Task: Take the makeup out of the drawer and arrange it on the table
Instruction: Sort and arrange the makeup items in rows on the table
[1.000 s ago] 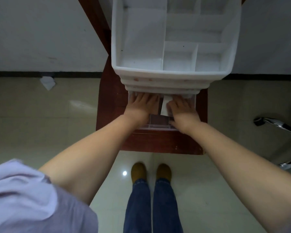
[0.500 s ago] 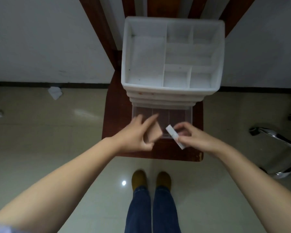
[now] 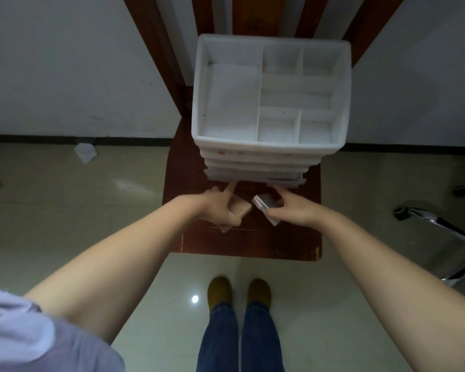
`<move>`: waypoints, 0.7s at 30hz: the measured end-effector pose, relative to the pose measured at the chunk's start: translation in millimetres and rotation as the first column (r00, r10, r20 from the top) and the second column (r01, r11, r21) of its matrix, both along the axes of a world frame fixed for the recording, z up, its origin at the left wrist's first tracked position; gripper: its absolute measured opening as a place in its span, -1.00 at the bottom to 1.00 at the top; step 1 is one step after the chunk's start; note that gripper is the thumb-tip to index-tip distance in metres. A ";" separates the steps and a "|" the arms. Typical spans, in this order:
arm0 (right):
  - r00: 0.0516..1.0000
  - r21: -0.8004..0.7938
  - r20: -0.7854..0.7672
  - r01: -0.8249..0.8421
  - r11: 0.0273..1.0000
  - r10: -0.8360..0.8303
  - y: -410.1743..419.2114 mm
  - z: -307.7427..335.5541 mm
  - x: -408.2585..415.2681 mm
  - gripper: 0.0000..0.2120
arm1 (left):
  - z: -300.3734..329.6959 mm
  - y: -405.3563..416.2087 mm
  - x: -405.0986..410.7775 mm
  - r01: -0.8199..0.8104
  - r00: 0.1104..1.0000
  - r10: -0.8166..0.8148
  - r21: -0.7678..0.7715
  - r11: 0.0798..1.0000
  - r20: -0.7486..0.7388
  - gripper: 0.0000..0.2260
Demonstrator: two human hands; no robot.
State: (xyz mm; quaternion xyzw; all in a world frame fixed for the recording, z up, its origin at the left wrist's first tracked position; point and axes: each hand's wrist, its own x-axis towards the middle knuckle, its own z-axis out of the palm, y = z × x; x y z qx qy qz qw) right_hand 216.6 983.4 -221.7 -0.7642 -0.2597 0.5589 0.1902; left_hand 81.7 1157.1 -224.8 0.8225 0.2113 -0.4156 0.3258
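Makeup: tan compact (image 3: 240,209) curled in left grip (image 3: 220,210), white case (image 3: 265,209) pinched in right grip (image 3: 293,210), both over desk (image 3: 253,242), before closed drawer (image 3: 253,177).

Dim, flat indoor light leaves the scene muted, with a small ceiling-lamp glare spot on the glossy floor (image 3: 195,299) at six o'clock. Wide-angle distortion bends the edges; detail is soft throughout.

Left hand (image 3: 220,208) fingers curled, gripping; right hand (image 3: 293,208) apparently pinching; forearms outstretched.
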 end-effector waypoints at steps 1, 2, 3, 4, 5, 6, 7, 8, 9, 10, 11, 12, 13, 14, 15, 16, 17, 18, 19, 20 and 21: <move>0.999 0.012 0.037 -0.012 1.000 0.012 5.2 -0.5 6.5 -0.22 | -0.5 4.9 8.3 0.016 1.000 -0.016 0.023 1.000 0.003 0.00; 0.997 0.029 0.071 -0.010 1.000 0.008 9.1 -0.6 10.4 -0.25 | -1.3 8.6 14.9 0.023 1.000 -0.023 0.037 0.999 0.008 0.00; 0.994 0.052 0.110 -0.007 0.999 0.001 11.3 -0.7 12.2 -0.30 | -1.7 10.8 18.9 0.025 1.000 -0.026 0.047 0.999 0.018 -0.01; 0.989 0.066 0.151 -0.011 0.998 0.001 12.0 -0.5 12.2 -0.34 | -1.6 11.5 20.6 0.021 0.999 -0.023 0.056 0.998 0.035 -0.02; 0.982 0.064 0.188 -0.025 0.998 0.013 11.3 0.4 10.7 -0.36 | -0.3 10.3 19.7 0.012 0.998 -0.016 0.066 0.998 0.057 -0.03; 0.973 0.048 0.228 -0.055 0.997 0.043 9.2 1.9 7.3 -0.34 | 1.7 7.3 16.3 -0.001 0.996 -0.005 0.079 0.997 0.085 -0.04; 0.959 0.027 0.273 -0.090 0.996 0.080 6.4 4.9 1.9 -0.30 | 4.5 2.7 10.5 -0.015 0.993 0.003 0.099 0.995 0.120 -0.07; 0.941 0.003 0.318 -0.121 0.993 0.113 2.6 9.2 -4.7 -0.25 | 8.0 -2.9 2.3 -0.028 0.987 0.007 0.127 0.992 0.162 -0.11; 0.922 -0.018 0.359 -0.147 0.989 0.144 -1.6 14.7 -12.3 -0.20 | 12.3 -8.7 -8.0 -0.043 0.979 0.012 0.150 0.988 0.202 -0.15; 0.904 -0.030 0.392 -0.174 0.984 0.172 -5.8 22.3 -20.4 -0.16 | 17.9 -14.3 -20.0 -0.062 0.973 0.022 0.165 0.984 0.231 -0.18; 0.886 -0.029 0.420 -0.205 0.978 0.198 -9.6 32.0 -29.0 -0.16 | 26.0 -19.6 -33.4 -0.083 0.967 0.036 0.178 0.980 0.253 -0.20; 0.867 -0.020 0.445 -0.241 0.970 0.224 -12.4 44.1 -37.4 -0.17 | 36.7 -24.1 -47.1 -0.104 0.960 0.046 0.199 0.975 0.276 -0.21; 0.844 -0.008 0.473 -0.282 0.959 0.252 -13.6 58.4 -44.7 -0.18 | 50.3 -27.2 -60.1 -0.122 0.953 0.050 0.226 0.966 0.299 -0.21; 0.815 -0.001 0.505 -0.327 0.945 0.283 -13.8 73.5 -51.2 -0.18 | 65.3 -28.8 -72.8 -0.141 0.946 0.054 0.254 0.957 0.319 -0.20; 0.776 -0.002 0.542 -0.382 0.924 0.322 -13.5 88.5 -57.4 -0.18 | 81.4 -30.3 -85.2 -0.164 0.940 0.067 0.271 0.948 0.336 -0.19; 0.731 -0.006 0.575 -0.445 0.896 0.367 -12.9 103.8 -64.7 -0.18 | 98.1 -32.3 -97.8 -0.194 0.932 0.089 0.276 0.941 0.351 -0.19; 0.686 -0.008 0.604 -0.504 0.864 0.406 -11.5 118.1 -72.9 -0.18 | 113.8 -34.8 -111.1 -0.226 0.923 0.112 0.281 0.933 0.368 -0.20; 0.641 -0.009 0.631 -0.557 0.830 0.437 -9.3 130.9 -81.0 -0.18 | 127.7 -37.6 -124.5 -0.253 0.913 0.129 0.291 0.923 0.386 -0.22; 0.597 -0.008 0.656 -0.606 0.795 0.462 -6.1 142.2 -89.3 -0.18 | 140.5 -41.0 -138.4 -0.278 0.906 0.144 0.302 0.912 0.398 -0.24; 0.557 -0.005 0.679 -0.649 0.761 0.479 -2.4 152.0 -97.6 -0.18 | 152.1 -45.2 -152.3 -0.305 0.899 0.165 0.311 0.900 0.405 -0.25; 0.521 0.002 0.697 -0.688 0.725 0.492 1.2 161.4 -106.7 -0.19 | 163.1 -50.6 -166.8 -0.342 0.891 0.197 0.317 0.885 0.410 -0.26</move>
